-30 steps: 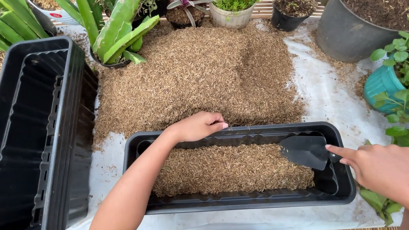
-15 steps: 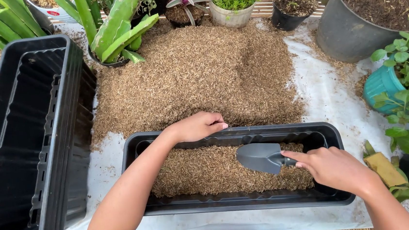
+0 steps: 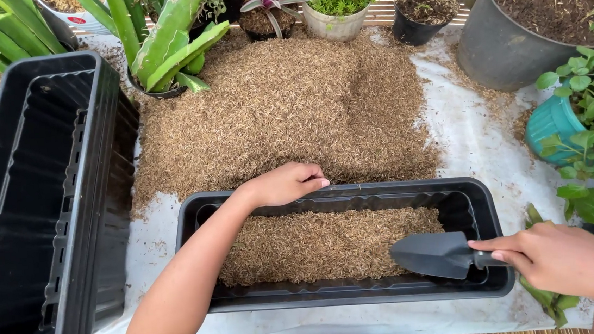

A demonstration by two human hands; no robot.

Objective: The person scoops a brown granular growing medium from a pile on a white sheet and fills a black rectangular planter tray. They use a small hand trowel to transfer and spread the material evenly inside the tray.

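A long black planter box point(image 3: 475, 192) lies in front of me, partly filled with brown husks point(image 3: 317, 247). My left hand point(image 3: 285, 183) rests curled on the box's far rim, holding it. My right hand point(image 3: 562, 258) grips the handle of a small dark trowel point(image 3: 431, 255). The trowel's blade lies flat on the husks at the near right end of the box. Behind the box a large heap of the same husks point(image 3: 285, 111) is spread on a white sheet point(image 3: 479, 145).
A stack of empty black planter boxes point(image 3: 32, 209) stands at the left. Potted plants line the back: a spiky green plant point(image 3: 167, 39), a small white pot point(image 3: 331, 16), a small black pot point(image 3: 420, 12). A big black soil pot point(image 3: 512, 30) and a teal pot point(image 3: 555, 122) stand at the right.
The trowel swept from the right end to the middle of the husks, then back toward the near right corner. My left hand stayed on the rim.
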